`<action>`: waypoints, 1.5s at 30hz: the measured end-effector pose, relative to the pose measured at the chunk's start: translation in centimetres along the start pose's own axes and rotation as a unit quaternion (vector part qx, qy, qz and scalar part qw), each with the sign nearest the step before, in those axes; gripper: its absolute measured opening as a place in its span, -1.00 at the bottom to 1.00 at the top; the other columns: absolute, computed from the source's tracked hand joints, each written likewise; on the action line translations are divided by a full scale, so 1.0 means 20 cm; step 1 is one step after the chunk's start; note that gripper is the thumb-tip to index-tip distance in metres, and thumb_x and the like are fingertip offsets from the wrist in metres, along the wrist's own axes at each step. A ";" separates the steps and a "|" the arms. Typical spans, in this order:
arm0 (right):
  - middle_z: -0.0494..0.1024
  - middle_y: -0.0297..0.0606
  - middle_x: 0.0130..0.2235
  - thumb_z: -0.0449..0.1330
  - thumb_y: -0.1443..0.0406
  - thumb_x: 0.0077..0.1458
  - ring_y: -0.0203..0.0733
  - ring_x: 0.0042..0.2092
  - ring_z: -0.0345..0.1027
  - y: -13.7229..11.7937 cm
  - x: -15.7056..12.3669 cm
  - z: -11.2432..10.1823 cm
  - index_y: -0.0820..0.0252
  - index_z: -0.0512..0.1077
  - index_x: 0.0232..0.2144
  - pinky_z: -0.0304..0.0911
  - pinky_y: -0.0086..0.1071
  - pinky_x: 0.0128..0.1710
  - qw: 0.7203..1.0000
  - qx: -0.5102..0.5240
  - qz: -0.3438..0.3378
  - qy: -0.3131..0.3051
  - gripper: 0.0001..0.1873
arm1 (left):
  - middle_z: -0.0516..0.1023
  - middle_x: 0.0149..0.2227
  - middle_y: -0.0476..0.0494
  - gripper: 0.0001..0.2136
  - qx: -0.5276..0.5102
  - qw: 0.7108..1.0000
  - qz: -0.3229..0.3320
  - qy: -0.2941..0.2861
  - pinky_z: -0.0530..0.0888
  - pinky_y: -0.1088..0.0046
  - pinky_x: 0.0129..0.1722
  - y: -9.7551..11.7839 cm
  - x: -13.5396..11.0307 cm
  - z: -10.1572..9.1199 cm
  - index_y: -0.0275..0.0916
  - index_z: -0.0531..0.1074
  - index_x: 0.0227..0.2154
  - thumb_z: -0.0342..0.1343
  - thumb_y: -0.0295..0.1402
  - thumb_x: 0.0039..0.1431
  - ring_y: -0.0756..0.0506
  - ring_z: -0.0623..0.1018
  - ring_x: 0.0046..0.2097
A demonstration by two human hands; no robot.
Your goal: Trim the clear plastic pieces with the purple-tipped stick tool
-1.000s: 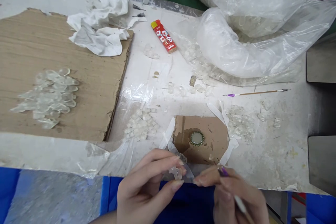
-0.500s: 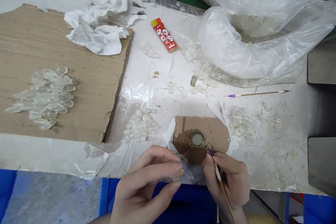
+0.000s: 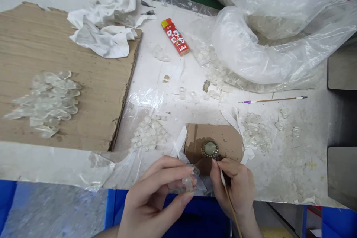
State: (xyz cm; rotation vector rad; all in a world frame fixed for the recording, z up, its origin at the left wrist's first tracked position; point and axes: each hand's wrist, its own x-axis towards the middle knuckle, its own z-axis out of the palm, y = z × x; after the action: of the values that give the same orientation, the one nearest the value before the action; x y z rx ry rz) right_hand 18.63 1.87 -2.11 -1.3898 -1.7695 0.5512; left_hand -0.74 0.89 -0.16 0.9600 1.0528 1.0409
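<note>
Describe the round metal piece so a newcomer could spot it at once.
On the white work table, a brown cardboard piece lies nearest the person. On it sits a round disc with a crimped gold rim, the only one there, the brush in the right hand at its edge.

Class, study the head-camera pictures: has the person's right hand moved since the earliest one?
Yes: the right hand has moved up and left, closer to the ridged metal cap, its brush tip now at the cap's edge.

Cardboard sheet (image 3: 28, 44) left — plastic bag (image 3: 264, 44) right — bottle cap (image 3: 209, 149) on cardboard scrap (image 3: 231, 145)
</note>
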 end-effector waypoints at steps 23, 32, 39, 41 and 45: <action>0.18 -0.58 -0.58 0.10 0.12 0.51 -0.37 -0.72 0.04 -0.25 -0.03 0.02 -0.11 0.48 -0.13 0.22 -0.49 -0.66 0.830 0.501 0.241 0.051 -0.83 | 0.69 -0.25 -0.04 -0.60 -0.117 0.992 -0.054 -0.009 0.72 0.65 -0.24 0.00 0.00 0.09 0.04 0.77 -0.06 0.50 -0.57 0.11 -0.03 0.75 -0.27; 0.25 -0.55 -0.56 0.10 0.18 0.51 -0.37 -0.68 0.11 -0.25 -0.04 0.03 -0.07 0.49 -0.09 0.31 -0.47 -0.61 0.851 0.475 0.215 0.055 -0.85 | 0.74 -0.17 -0.04 -0.56 -0.048 0.998 -0.039 -0.021 0.72 0.66 -0.20 0.01 -0.03 0.05 0.10 0.75 -0.02 0.48 -0.58 0.14 -0.04 0.77 -0.21; 0.23 -0.54 -0.54 0.07 0.21 0.52 -0.37 -0.68 0.07 -0.25 -0.05 0.02 -0.07 0.49 -0.06 0.28 -0.50 -0.65 0.862 0.462 0.201 0.052 -0.83 | 0.75 -0.21 -0.05 -0.58 -0.034 0.999 -0.024 -0.022 0.73 0.63 -0.22 0.02 -0.02 0.06 0.08 0.75 -0.02 0.49 -0.57 0.14 -0.05 0.77 -0.24; 0.23 -0.53 -0.54 0.09 0.21 0.52 -0.37 -0.68 0.06 -0.24 -0.05 0.03 -0.07 0.49 -0.07 0.26 -0.50 -0.66 0.864 0.458 0.202 0.051 -0.84 | 0.75 -0.20 -0.05 -0.58 -0.033 0.999 -0.029 -0.021 0.73 0.63 -0.22 0.02 -0.02 0.06 0.08 0.75 -0.02 0.49 -0.58 0.14 -0.06 0.77 -0.23; 0.23 -0.53 -0.55 0.09 0.20 0.52 -0.37 -0.69 0.04 -0.24 -0.05 0.02 -0.11 0.51 -0.05 0.26 -0.48 -0.66 0.857 0.470 0.206 0.046 -0.82 | 0.75 -0.19 -0.08 -0.56 -0.048 0.998 -0.035 -0.024 0.74 0.61 -0.21 0.03 -0.03 0.06 0.08 0.75 -0.01 0.47 -0.60 0.14 -0.08 0.78 -0.22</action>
State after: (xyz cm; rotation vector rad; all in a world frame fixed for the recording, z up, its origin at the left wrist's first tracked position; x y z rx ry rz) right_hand 15.49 -0.35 0.87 -1.0179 -0.8517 1.3342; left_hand 0.18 0.32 0.71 0.8604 0.9809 0.9980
